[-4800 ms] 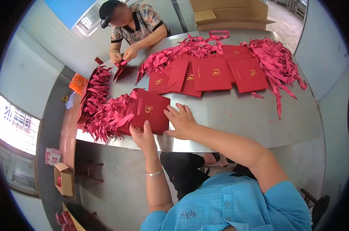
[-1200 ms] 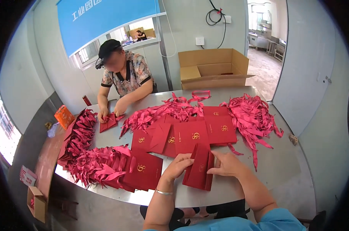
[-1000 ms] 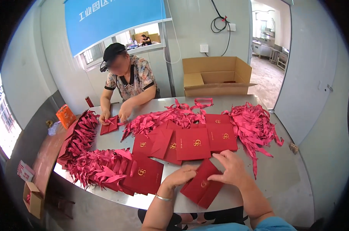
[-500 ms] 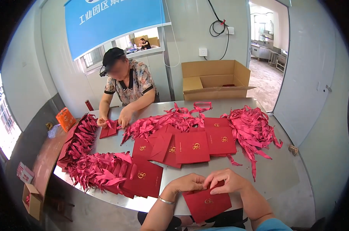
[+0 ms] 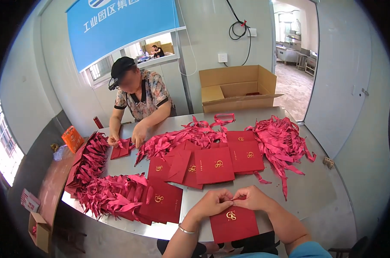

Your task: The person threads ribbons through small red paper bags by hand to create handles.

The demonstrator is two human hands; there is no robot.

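Note:
A red paper gift bag (image 5: 236, 230) with a gold emblem hangs flat in front of me at the table's near edge. My left hand (image 5: 214, 202) pinches its top edge, thumb and forefinger closed. Right beside it, my right hand (image 5: 251, 198) also grips the top edge, and the fingertips of both hands meet there. Whether a ribbon is between those fingertips I cannot make out. Just beyond my hands lie several flat red bags (image 5: 214, 164), overlapping. A heap of loose pink-red ribbons (image 5: 279, 139) is to their right.
Ribboned bags (image 5: 113, 193) line the left of the metal table (image 5: 307, 202). Another ribbon pile (image 5: 186, 139) lies mid-table. Across from me a co-worker (image 5: 141, 94) handles a small red bag (image 5: 120, 150). A cardboard box (image 5: 240, 88) stands behind the table; a doorway is at back right.
The bag in my hands has straightened and its front now faces me more squarely. My two hands have drawn level along its top edge, fingertips together.

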